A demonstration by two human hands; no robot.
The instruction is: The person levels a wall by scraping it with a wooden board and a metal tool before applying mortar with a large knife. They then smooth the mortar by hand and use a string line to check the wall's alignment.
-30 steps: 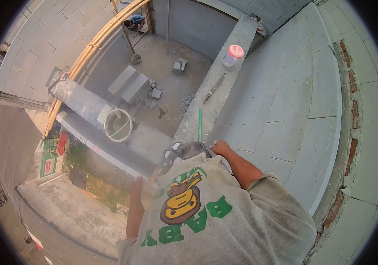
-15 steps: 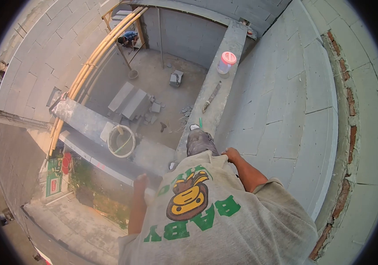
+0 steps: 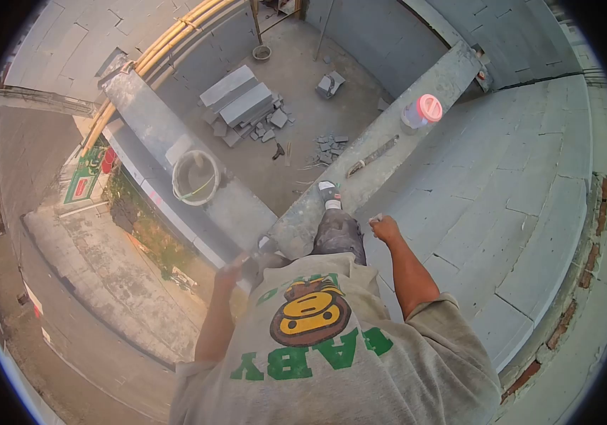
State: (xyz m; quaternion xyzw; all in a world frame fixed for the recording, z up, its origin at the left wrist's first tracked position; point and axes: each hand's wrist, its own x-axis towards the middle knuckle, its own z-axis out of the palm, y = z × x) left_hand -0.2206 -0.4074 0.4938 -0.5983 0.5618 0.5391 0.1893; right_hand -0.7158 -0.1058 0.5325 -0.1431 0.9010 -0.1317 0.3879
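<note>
Long narrow tool (image 3: 372,156) lies flat on the grey ledge (image 3: 447,79) that climbs from the centre of the frame to the upper right. Its long axis slants along the ledge at a slightly flatter angle, the wider, lighter end pointing to the lower left and the slim, dark end to the upper right, towards the clear container with a pink lid (image 3: 422,111) standing near it.

Below the tool and well apart from it, the right hand (image 3: 385,229) is at the centre right of the frame, its fingers bent inward; I cannot tell whether anything is within them. The left hand (image 3: 232,268), left of the lower centre, is hazy and blurred, so its grip cannot be told.

One shod foot (image 3: 329,193) rests on the ledge, just below the tool's wider end. At centre left, a round bucket (image 3: 176,180) sits on the other ledge (image 3: 142,106), a yellow-green strip showing inside it. Between the two ledges, stacked grey blocks (image 3: 246,106) and broken pieces lie on the floor (image 3: 296,78).
</note>
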